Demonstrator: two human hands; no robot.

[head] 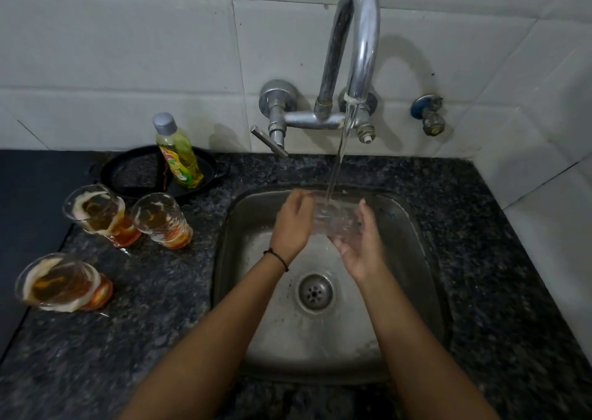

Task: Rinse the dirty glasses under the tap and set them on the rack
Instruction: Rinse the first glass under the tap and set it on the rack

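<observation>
A clear glass [336,219] lies on its side over the steel sink [243,221], held between both hands. My left hand [293,224] grips its left end and my right hand [363,243] cradles it from below on the right. Water runs from the chrome tap [355,44] straight onto the glass. Three dirty glasses stand on the dark granite counter to the left, stained orange and white: one at the back left [99,214], one beside it [161,221], one nearer the front [61,283]. No rack is in view.
A yellow dish-soap bottle [177,153] leans in a black pan [134,173] behind the dirty glasses. The tap lever [269,141] sticks out at the left of the mixer. A small valve [429,115] sits on the tiled wall at the right. The drain [315,291] lies in the sink's middle.
</observation>
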